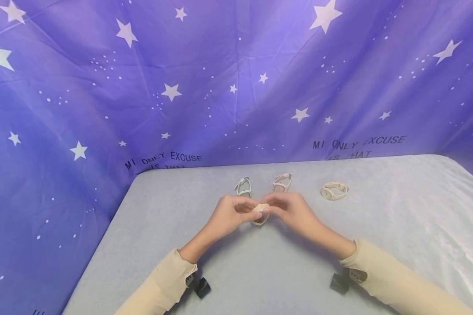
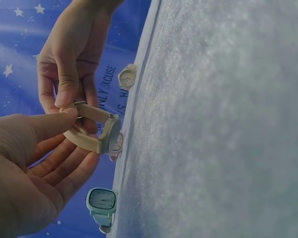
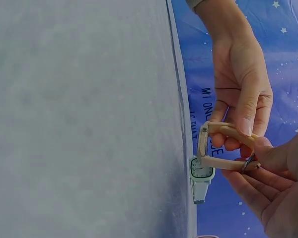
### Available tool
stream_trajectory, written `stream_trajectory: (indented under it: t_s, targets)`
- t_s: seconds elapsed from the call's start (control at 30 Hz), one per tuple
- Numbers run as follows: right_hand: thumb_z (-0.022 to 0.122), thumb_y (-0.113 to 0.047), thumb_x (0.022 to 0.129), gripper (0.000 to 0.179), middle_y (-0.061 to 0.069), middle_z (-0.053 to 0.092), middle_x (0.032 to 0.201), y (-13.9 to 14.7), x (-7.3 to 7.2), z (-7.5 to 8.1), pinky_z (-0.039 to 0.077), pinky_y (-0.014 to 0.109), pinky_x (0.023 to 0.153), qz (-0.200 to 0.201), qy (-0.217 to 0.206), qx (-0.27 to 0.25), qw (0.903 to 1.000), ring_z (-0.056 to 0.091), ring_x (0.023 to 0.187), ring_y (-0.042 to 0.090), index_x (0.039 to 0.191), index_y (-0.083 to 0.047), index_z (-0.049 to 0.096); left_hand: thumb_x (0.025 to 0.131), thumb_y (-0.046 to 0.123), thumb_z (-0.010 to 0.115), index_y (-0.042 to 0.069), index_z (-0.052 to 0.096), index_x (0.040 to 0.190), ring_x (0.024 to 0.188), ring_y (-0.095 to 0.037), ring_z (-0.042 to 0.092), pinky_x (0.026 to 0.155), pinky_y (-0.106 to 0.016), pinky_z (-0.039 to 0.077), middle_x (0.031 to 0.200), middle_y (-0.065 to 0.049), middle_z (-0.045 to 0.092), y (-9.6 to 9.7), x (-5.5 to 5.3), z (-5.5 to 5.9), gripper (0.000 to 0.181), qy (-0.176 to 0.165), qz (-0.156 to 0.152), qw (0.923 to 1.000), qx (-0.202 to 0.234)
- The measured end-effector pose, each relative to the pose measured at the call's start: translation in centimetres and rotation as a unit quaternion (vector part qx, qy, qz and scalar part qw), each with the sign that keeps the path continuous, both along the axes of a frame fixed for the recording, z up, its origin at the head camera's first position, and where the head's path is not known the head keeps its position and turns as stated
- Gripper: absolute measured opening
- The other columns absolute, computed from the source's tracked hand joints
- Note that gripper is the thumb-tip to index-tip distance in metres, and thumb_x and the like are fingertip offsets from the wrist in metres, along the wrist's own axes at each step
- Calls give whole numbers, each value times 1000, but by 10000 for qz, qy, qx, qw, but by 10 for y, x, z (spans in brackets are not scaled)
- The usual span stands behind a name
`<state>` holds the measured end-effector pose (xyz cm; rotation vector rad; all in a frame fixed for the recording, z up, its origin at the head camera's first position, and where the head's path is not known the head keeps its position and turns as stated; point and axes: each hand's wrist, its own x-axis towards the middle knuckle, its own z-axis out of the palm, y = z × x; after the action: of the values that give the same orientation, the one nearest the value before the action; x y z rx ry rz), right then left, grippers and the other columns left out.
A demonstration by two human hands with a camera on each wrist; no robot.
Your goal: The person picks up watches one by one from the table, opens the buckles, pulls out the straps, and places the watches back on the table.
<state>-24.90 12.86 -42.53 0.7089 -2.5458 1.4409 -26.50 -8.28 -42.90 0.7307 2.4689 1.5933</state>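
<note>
Over the middle of the table, both hands hold a cream wristwatch (image 2: 84,142) by its strap, its face turned down towards the tabletop. My left hand (image 1: 229,214) pinches one strap end between thumb and fingers. The right hand (image 1: 293,211) pinches the strap from the other side, close to the metal buckle (image 3: 248,162). In the right wrist view the strap forms a loop, with its two ends meeting at the fingertips. Fingers hide part of the watch in the head view.
Behind the hands, a mint-green watch (image 1: 244,187) and a pink watch (image 1: 282,182) lie on the grey cloth-covered table (image 1: 173,201). Another cream watch (image 1: 334,191) lies farther right. A purple star-printed curtain (image 1: 205,57) hangs along the table's back and left side.
</note>
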Motion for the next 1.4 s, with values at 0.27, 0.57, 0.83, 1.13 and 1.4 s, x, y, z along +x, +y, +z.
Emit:
stream_trajectory:
  t_s: [0.27,0.57,0.83,1.13,1.4]
  targets:
    - [72,2,89,13,10,77,100,0,-1,0,60,38,94,-60,-120,-110,9998,73,100,27,102,-3,72,86,8,79,5,78,107,87,-18,76,80,-23,61,100,-11,79,-2,-1,-1,21,187,-57,9998,25]
    - [71,-1,91,23,12,76,111,1,0,1,58,43,97,40,78,167,9998,72,106,30,113,-2,70,87,10,79,5,78,105,80,-13,74,75,-23,61,97,-10,79,-2,-3,-3,18,310,-13,9995,-102]
    - [74,-6,89,21,7,78,110,-1,2,1,59,45,96,87,424,534,9976,73,108,28,110,-7,76,87,11,80,4,77,102,81,-15,74,76,-22,60,94,-12,79,1,1,-1,17,256,-60,9996,-67]
    - [73,-4,90,18,5,78,107,-3,4,3,59,46,96,15,366,554,9978,73,106,27,107,-8,76,86,15,81,8,79,103,80,-10,73,76,-22,60,94,-6,80,1,2,1,19,413,41,9988,-262]
    - [71,-3,91,17,5,78,106,-3,4,4,59,45,96,39,250,390,9989,73,105,26,106,-8,75,86,15,81,7,79,103,82,-13,74,77,-23,60,95,-8,80,0,1,0,19,493,25,9985,-246]
